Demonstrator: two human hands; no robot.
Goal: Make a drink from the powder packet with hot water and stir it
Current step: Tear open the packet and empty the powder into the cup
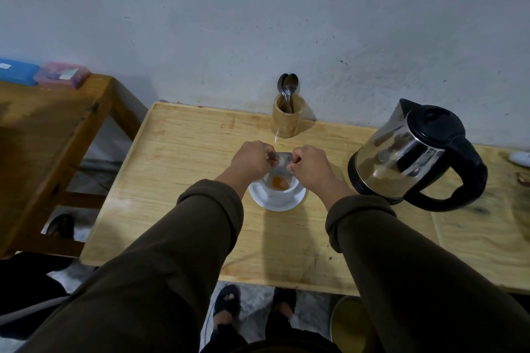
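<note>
1. Both hands are up over the cup (276,195) — the left hand (251,159) and the right hand (308,165) each pinch one end of the silvery powder packet (279,159), fingers pressed together on it, so the packet is stretched between the two grips.

2. The packet hangs straight above the cup's mouth, which looks deliberate: whatever falls out lands inside rather than on the wooden table (186,152). Directly below the grip a small heap of orange powder (279,183) already lies in the white cup.

3. Whether the packet is now empty I cannot tell; its opening is hidden by the fingers. My guess is they are shaking or squeezing out the last of it.

4. To the right of the held packet, well within reach of the right hand, stands the steel kettle (407,152) with its black handle turned towards the person — handy for the pour that comes next.

5. Just beyond the grip, against the wall, a wooden holder (286,120) keeps two spoons (287,86) upright, bowls upward, ready for stirring.

6. No water appears to be in the cup yet, so pouring and stirring remain.
</note>
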